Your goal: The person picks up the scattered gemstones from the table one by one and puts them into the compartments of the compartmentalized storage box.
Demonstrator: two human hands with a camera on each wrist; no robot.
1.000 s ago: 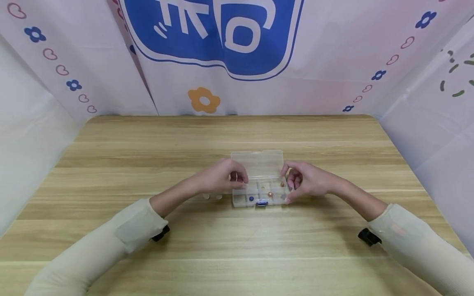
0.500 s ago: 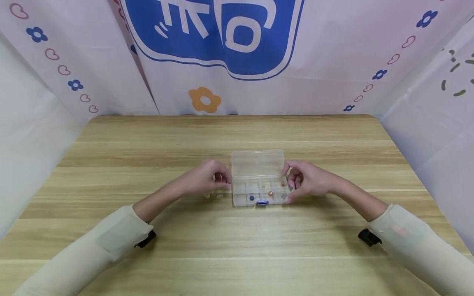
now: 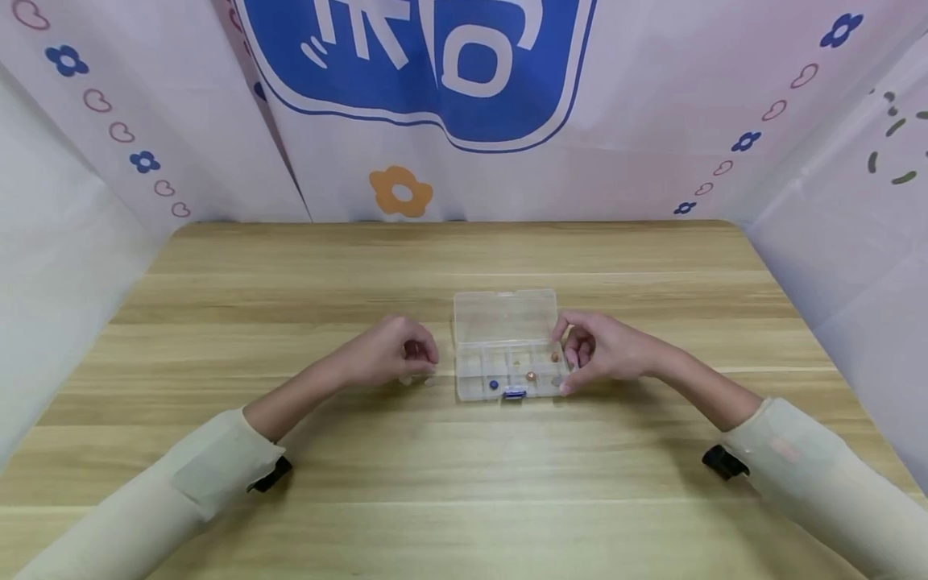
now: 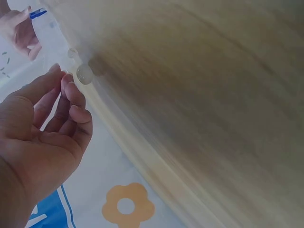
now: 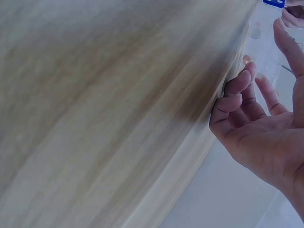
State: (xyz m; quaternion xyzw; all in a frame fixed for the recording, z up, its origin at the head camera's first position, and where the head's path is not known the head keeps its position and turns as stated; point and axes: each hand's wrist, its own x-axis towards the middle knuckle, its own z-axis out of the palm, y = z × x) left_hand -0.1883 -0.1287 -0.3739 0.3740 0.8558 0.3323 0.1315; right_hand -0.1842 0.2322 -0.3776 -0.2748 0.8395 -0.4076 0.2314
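In the head view, an open clear plastic compartment box [image 3: 471, 387] lies mid-table with its lid [image 3: 505, 316] tilted back. Small beads lie inside: a blue bead [image 3: 494, 385], a copper bead [image 3: 532, 376] and a few others. My right hand [image 3: 609, 348] holds the box's right end, thumb at the front corner and index finger near the hinge. Left of the box, my left hand [image 3: 387, 352] hovers with bent fingers, thumb and index tips close together. Nothing shows between them. Beneath it, two clear beads [image 4: 84, 74] rest on the table.
The wooden table [image 3: 464, 499] reaches a printed curtain [image 3: 638, 161] at the back, with white cloth at both sides. The box has a blue latch [image 3: 515, 394] at its front. Black wrist devices [image 3: 725, 462] sit under both sleeves.
My left hand has moved left from above the box's left compartments to the clear beads on the table. My right hand stays at the box's right end.
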